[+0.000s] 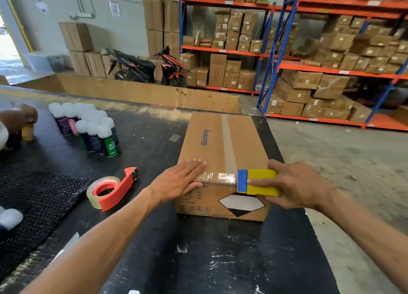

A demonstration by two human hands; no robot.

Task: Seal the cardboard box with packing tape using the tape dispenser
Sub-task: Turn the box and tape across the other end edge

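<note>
Main risk: the clear tape strip (217,177) along the near top edge of the cardboard box (223,161) looks crinkled near the left end, so it may set with wrinkles or lift if the pull goes slack or off-line. The box could also slide on the tabletop (154,238) if the bracing hand lets up, and it sits close to the tabletop's right edge. The right hand (295,185) is wrapped around a yellow-and-blue tape dispenser (258,182), pressed against the near right corner of the box. The left hand (183,179) lies flat, fingers spread, on the near left part of the box top, thumb over the front face, touching the strip's left end. The box sits between both hands, just ahead. A second red dispenser (112,189) lies unused to the left, apart from the hands. Lengthwise seam already taped.
</note>
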